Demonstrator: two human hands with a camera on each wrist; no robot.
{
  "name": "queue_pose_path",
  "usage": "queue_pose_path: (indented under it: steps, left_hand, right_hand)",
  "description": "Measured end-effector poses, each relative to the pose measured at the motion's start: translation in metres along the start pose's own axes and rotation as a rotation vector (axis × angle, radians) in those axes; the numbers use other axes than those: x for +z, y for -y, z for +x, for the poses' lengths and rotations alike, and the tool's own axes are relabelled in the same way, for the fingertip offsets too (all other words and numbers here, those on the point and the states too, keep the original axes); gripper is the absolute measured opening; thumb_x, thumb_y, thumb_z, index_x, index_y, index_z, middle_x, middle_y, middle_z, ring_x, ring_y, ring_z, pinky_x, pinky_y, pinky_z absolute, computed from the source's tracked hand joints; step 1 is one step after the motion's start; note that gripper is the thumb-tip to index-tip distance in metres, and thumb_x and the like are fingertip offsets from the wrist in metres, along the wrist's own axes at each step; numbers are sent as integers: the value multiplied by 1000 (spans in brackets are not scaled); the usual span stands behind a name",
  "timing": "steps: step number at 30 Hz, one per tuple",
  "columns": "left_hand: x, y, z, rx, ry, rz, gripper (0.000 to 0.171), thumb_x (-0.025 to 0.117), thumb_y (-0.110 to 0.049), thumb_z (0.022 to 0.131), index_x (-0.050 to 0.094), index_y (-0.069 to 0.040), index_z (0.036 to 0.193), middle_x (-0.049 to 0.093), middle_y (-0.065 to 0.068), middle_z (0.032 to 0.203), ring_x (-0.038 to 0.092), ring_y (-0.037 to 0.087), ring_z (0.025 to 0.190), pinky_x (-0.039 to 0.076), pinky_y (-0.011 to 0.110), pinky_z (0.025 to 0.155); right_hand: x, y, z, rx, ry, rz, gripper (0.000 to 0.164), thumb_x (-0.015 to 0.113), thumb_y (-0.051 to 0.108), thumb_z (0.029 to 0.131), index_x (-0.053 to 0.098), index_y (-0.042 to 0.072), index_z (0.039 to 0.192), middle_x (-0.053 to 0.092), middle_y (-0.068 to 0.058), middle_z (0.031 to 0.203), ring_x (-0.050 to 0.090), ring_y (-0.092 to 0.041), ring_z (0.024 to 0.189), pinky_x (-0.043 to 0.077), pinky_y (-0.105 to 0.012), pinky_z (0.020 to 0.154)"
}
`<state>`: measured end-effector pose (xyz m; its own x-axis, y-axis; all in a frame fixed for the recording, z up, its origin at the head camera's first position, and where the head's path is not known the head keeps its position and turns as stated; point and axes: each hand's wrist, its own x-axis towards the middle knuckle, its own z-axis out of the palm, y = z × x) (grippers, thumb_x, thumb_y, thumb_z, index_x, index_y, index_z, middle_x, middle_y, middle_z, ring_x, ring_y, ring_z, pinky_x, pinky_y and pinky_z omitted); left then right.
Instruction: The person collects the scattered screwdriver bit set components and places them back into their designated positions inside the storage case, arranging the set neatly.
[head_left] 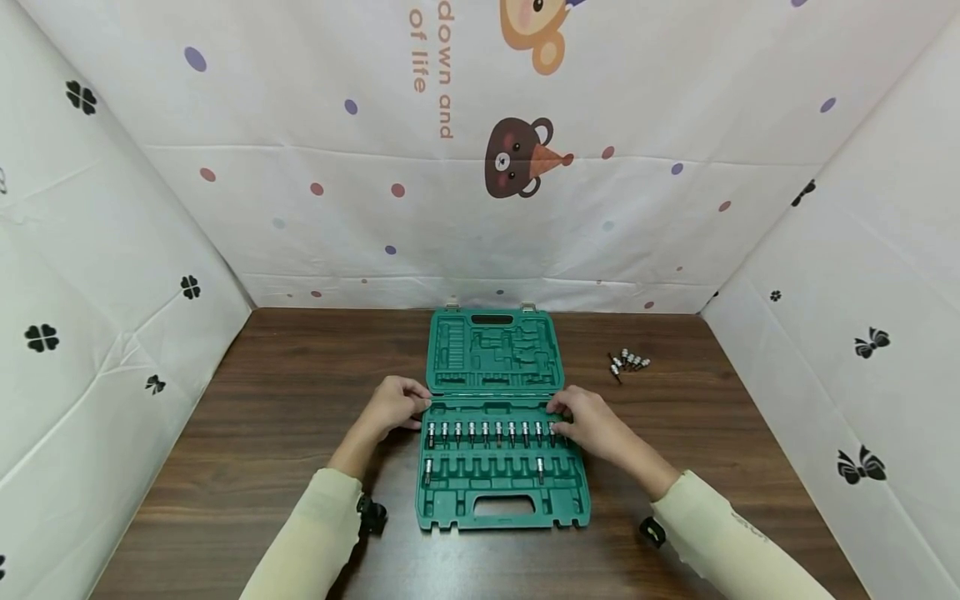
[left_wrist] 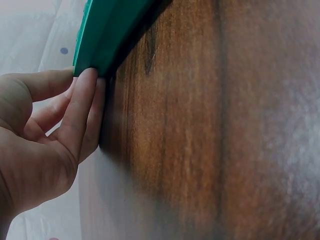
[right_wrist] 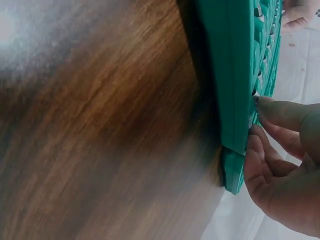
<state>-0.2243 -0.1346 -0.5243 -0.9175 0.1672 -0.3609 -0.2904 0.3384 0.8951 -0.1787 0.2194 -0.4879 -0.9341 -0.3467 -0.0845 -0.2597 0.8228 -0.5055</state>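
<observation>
A green plastic tool case (head_left: 504, 500) lies unfolded on the table, its lid (head_left: 495, 350) laid back. Silver-and-dark bit sockets (head_left: 485, 432) fill much of the upper row of slots. In the lower row are two more: one bit socket (head_left: 428, 472) at the left end, another (head_left: 540, 470) right of the middle. My left hand (head_left: 393, 404) holds the case's left edge near the hinge, fingertips at its corner (left_wrist: 92, 65). At the right end of the upper row, my right hand (head_left: 588, 421) pinches a bit socket (right_wrist: 255, 98), mostly hidden by the fingers.
Several loose bit sockets (head_left: 628, 361) lie in a small pile on the brown wooden table (head_left: 300, 367), right of the lid. Printed white cloth (head_left: 300, 225) rises behind the table and along both sides.
</observation>
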Motion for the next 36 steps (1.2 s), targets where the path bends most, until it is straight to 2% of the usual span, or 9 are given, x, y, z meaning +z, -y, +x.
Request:
queue_pose_path:
  steps: [5,9,16,30,36]
  left_hand:
    - [0,0,1,-3,4,2,13,64,-3,101,72,2,110,66,18,112,68,25,92,65,37,68]
    - [-1,0,0,-3,5,9,13,64,-3,101,72,2,110,66,17,109,68,24,92,65,37,69]
    - [0,-1,0,3,2,13,13,64,-4,101,72,2,110,67,17,108,68,24,91,65,37,68]
    - [1,-4,-2,-7,0,7,13,65,-3,101,72,2,110,67,17,107,68,24,90,65,37,68]
    - [1,-3,-2,-7,-2,10,13,64,-4,101,72,1,110,66,18,113,69,25,93,65,37,69]
  right_hand:
    - [-1,0,4,2,25,-24,22,81,8,89,75,11,110,70,-3,110,65,-20,98,59,-38,81]
    - [-4,0,10,19,66,-37,21,81,9,89,76,12,109,71,-1,107,64,-15,95,59,-35,78]
    - [-8,-1,18,26,134,-26,20,82,6,88,76,10,107,70,-2,103,65,-16,93,59,-35,77]
    - [-9,-1,20,15,127,8,16,80,5,89,75,12,103,69,-1,99,63,-13,88,57,-33,74]
    - [-7,-2,18,6,116,11,15,81,7,89,74,13,101,68,1,97,61,-13,86,56,-32,73]
